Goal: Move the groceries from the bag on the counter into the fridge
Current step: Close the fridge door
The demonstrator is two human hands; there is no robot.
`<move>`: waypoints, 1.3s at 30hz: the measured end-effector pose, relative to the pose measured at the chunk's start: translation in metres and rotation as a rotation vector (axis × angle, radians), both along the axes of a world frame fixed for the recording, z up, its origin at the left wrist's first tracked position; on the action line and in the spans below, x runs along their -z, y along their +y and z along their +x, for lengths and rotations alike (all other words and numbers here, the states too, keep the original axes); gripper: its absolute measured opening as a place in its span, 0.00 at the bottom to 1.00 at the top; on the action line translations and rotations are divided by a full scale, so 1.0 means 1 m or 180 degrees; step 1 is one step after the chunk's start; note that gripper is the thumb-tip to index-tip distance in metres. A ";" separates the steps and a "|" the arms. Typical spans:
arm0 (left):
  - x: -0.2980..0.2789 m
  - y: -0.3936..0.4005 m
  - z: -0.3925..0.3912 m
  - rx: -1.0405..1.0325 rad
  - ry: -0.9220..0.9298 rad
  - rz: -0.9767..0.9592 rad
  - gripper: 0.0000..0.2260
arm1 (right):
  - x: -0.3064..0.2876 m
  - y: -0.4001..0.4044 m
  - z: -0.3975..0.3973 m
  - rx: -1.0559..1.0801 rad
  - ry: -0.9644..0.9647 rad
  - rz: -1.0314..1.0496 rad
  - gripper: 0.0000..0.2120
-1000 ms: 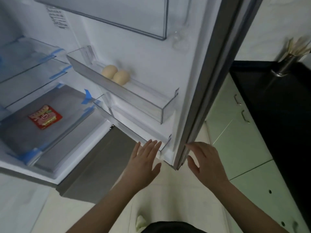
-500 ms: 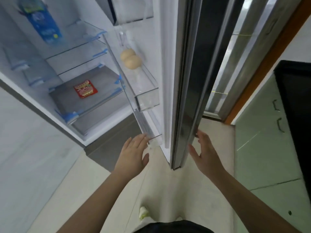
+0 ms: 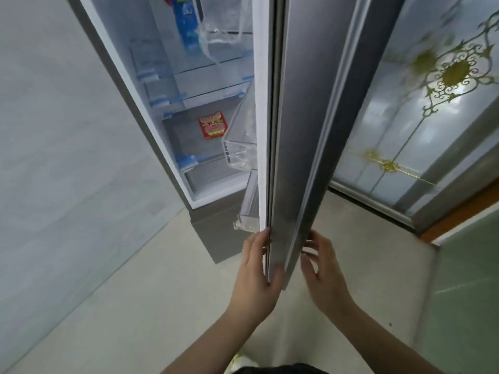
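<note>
The fridge door point(image 3: 294, 147) stands edge-on in front of me, partly swung towards the cabinet. My left hand point(image 3: 256, 273) lies flat on the door's inner edge at its bottom corner. My right hand point(image 3: 324, 276) cups the outer face of the same corner. Inside the fridge point(image 3: 151, 122) a red packet point(image 3: 212, 127) lies on a lower shelf and a blue packet point(image 3: 186, 25) stands on an upper shelf. Clear door bins point(image 3: 241, 147) face the shelves. The grocery bag and the counter are out of view.
A pale tiled wall point(image 3: 67, 130) runs along the left of the fridge. A frosted glass sliding door point(image 3: 421, 109) with gold ornament stands behind the fridge door at right. A green cabinet point(image 3: 469, 279) is at the far right. Beige floor point(image 3: 151, 306) lies below.
The fridge door has swung further towards the cabinet and now shows edge-on; the eggs in its bin are hidden. Both hands have come onto the door's bottom corner, one on each side.
</note>
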State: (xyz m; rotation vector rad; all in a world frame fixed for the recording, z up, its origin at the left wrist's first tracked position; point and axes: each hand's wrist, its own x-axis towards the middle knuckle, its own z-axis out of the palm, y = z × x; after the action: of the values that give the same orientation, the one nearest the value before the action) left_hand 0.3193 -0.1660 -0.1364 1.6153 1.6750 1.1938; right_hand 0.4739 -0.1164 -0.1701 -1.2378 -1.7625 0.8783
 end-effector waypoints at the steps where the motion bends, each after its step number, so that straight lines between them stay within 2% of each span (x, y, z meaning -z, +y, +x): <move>1: 0.001 0.001 -0.009 -0.0113 -0.0113 -0.0013 0.25 | -0.002 0.003 -0.009 -0.0065 -0.0028 -0.0008 0.21; 5: 0.006 0.005 -0.053 -0.0366 -0.0516 -0.0028 0.25 | -0.008 0.015 -0.047 -0.0350 -0.0141 -0.0023 0.22; 10: 0.010 0.018 -0.105 -0.0487 -0.0575 0.0004 0.28 | -0.014 0.039 -0.090 -0.0721 -0.0222 0.0000 0.20; 14: 0.006 0.031 -0.143 -0.0416 -0.0418 0.0025 0.32 | -0.022 0.059 -0.123 -0.0968 -0.0440 0.0080 0.20; 17: -0.002 0.042 -0.168 -0.0414 -0.0200 0.0168 0.32 | -0.036 0.073 -0.145 -0.1013 -0.0599 0.0375 0.22; 19: -0.011 0.050 -0.183 -0.0462 0.0147 0.0613 0.31 | -0.050 0.086 -0.156 -0.0974 -0.0639 0.0697 0.23; 22: -0.028 0.065 -0.200 -0.0418 0.0895 0.1381 0.28 | -0.066 0.113 -0.169 -0.0869 -0.0640 0.1616 0.24; 25: -0.052 0.084 -0.217 -0.0472 0.1362 0.1732 0.29 | -0.082 0.146 -0.181 -0.0672 -0.0894 0.2271 0.28; 30: -0.070 0.110 -0.236 -0.0766 0.2245 0.1725 0.39 | -0.099 0.192 -0.197 -0.0432 -0.0994 0.2798 0.40; 33: -0.064 0.113 -0.238 -0.0780 0.2864 0.1895 0.39 | -0.090 0.207 -0.199 -0.0503 -0.1071 0.2983 0.45; 35: -0.061 0.116 -0.237 -0.0926 0.3233 0.1987 0.40 | -0.083 0.218 -0.201 -0.0551 -0.1059 0.3138 0.45; 39: -0.058 0.130 -0.237 -0.1276 0.3150 0.1850 0.38 | -0.069 0.239 -0.214 -0.0529 -0.1021 0.3435 0.45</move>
State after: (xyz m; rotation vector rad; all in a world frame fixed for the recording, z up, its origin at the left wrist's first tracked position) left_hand 0.0824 -0.0357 -0.0786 2.5977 2.4840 1.2104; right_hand 0.2603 0.1223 -0.1007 -0.5113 -2.1300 -0.2630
